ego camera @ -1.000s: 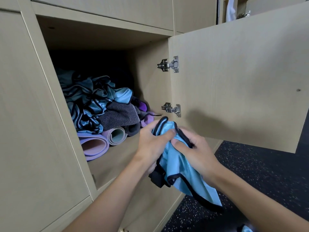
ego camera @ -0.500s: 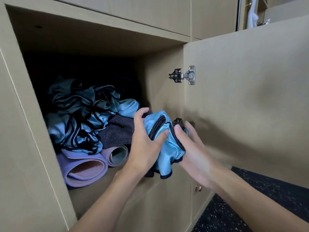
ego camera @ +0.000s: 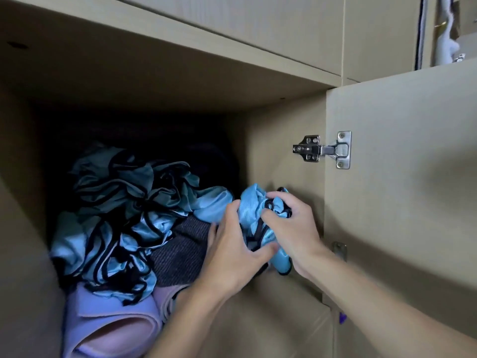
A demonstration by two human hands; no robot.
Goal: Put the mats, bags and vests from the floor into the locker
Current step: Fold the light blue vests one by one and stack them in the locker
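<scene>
Locker (ego camera: 154, 81) fills most of the view: beige wood-look compartment, open, dark toward the back. Its door (ego camera: 413, 177) is swung out on the right, inner face to the camera.

Inside, left half: big crumpled pile of vests (ego camera: 121, 210), shiny light blue with black trim, heaped on top of the rest and running back into the dark. Under the pile at the front is a rolled purple mat (ego camera: 111, 324), open end facing out, pink inner face showing. Just beside it on the right is a second roll (ego camera: 167, 297), mostly hidden by the left forearm. A dark grey textured fabric item (ego camera: 180, 251) lies over the rolls between pile and hands; can't tell if it's a bag.

Both bare forearms come in from the bottom right. Left hand (ego camera: 232, 254) and right hand (ego camera: 294, 228) are together in the compartment's right half, near the right wall, holding one bunched blue vest (ego camera: 250, 205) between them. Left fingers are curled onto its left side, thumb hooked underneath. Right fingers are curled over the top, gripping fabric and black trim. The vest sits just beside the pile's right edge; can't tell if its lower end touches the locker floor.

Small stuff: upper metal hinge (ego camera: 322, 149) joins wall and door, and a lower hinge (ego camera: 339, 250) is partly hidden behind the right wrist. White fabric (ego camera: 445, 40) hangs in a gap top right
</scene>
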